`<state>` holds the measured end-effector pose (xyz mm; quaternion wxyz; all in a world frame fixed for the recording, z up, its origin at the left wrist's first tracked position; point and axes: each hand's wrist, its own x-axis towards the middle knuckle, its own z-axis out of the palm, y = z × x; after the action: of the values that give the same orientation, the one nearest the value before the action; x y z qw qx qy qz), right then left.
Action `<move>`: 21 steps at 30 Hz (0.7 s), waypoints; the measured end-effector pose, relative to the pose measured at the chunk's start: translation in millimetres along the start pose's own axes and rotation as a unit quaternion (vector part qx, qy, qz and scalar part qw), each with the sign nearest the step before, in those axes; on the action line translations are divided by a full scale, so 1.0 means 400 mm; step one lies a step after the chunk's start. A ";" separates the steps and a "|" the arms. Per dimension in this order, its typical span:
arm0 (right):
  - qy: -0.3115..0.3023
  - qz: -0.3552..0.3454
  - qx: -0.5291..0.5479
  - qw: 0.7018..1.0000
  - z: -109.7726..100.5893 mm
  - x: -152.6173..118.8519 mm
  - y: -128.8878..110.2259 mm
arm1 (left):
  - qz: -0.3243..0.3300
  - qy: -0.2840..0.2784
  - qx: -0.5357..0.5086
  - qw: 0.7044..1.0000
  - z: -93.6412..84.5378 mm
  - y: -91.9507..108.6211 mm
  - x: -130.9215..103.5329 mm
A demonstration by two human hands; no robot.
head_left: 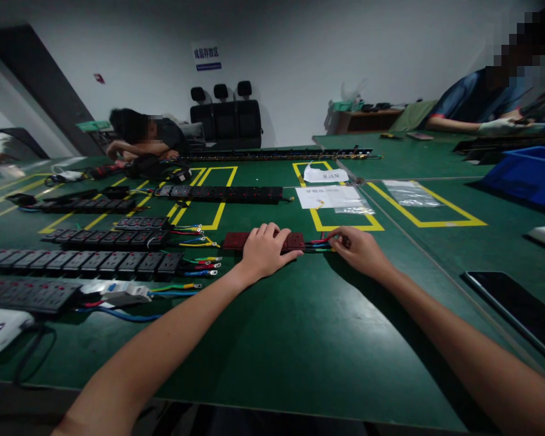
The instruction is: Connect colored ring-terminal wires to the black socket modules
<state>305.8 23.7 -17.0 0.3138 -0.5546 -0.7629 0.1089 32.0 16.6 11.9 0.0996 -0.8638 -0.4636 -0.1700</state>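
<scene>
A dark red socket strip lies on the green table in front of me. My left hand rests over its middle, fingers wrapped across the top and thumb along the near side. Several wires, red, blue and green among them, come out of the strip's right end. My right hand pinches the red wire between thumb and fingertips; the other wires run beneath or beside the fingers, partly hidden. Left of the red strip, wires with ring terminals stick out from black socket strips.
A phone lies at the right, with a blue bin behind it. Paper sheets and a plastic bag lie beyond my hands. Long black strips cross the table. Co-workers sit at the far left and far right.
</scene>
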 end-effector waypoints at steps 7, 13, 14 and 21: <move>-0.003 -0.001 -0.010 1.000 0.002 -0.002 -0.001 | 0.002 0.006 -0.001 1.000 0.002 -0.002 -0.001; -0.014 0.001 -0.012 1.000 -0.002 -0.003 -0.004 | 0.007 0.009 0.000 1.000 0.002 -0.002 -0.001; -0.016 0.001 -0.012 1.000 -0.002 -0.003 -0.004 | 0.007 0.010 0.000 1.000 0.003 -0.002 -0.001; -0.020 0.001 -0.011 1.000 -0.004 0.000 -0.011 | 0.008 0.020 0.007 1.000 0.008 -0.005 0.003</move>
<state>303.5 21.8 -13.4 0.2922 -0.5567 -0.7695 0.1119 31.4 19.6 9.6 0.1163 -0.8634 -0.4553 -0.1836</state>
